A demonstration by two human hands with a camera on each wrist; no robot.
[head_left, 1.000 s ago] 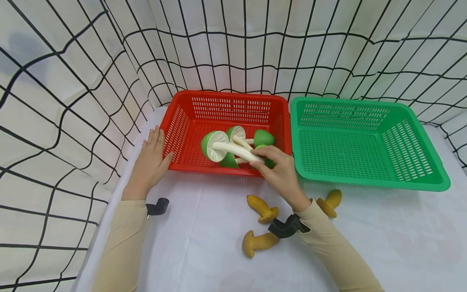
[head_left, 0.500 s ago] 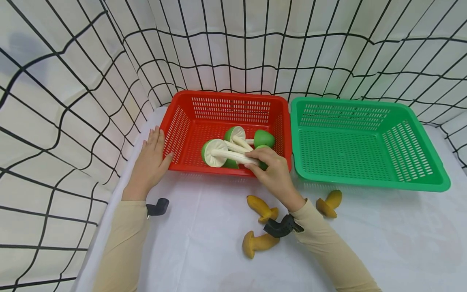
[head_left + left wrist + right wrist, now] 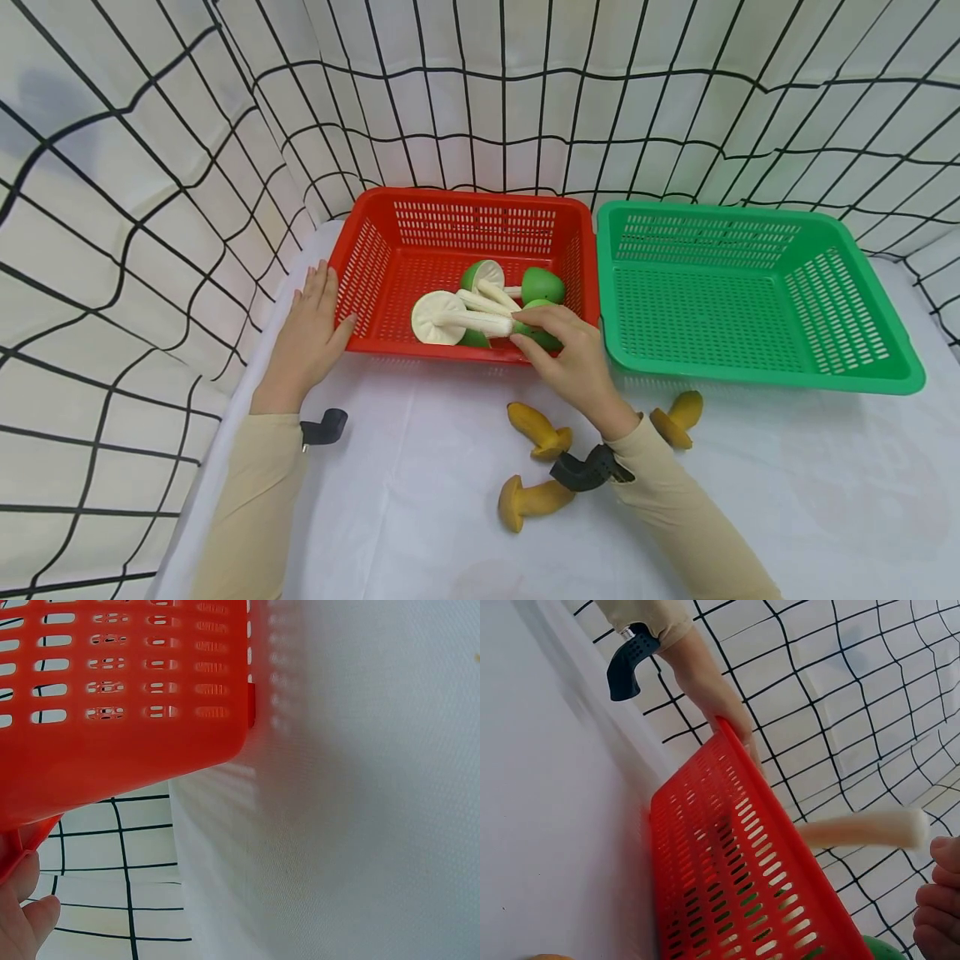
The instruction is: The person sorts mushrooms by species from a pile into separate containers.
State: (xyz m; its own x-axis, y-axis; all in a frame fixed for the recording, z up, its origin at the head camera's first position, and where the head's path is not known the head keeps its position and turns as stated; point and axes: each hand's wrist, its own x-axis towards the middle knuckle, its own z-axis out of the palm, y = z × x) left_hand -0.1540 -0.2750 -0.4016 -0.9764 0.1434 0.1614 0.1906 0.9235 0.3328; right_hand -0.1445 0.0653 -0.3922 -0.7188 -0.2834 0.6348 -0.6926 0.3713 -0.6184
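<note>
A red basket holds several green-capped toy mushrooms with white stems. The front one lies with its pale underside up and its stem pointing right. My right hand hovers at that stem's end with loosely spread fingers. In the right wrist view the stem ends just clear of my fingers. My left hand lies flat against the basket's left wall. Its fingertips show beneath the red basket in the left wrist view.
An empty green basket stands to the right of the red one. Three yellow toy mushrooms lie on the white table near my right forearm. Grid-patterned cloth walls surround the table.
My right hand lowered the green mushroom into the red basket and its fingers eased off the stem. The mushroom's cap settled with its underside up. The left hand stayed still.
</note>
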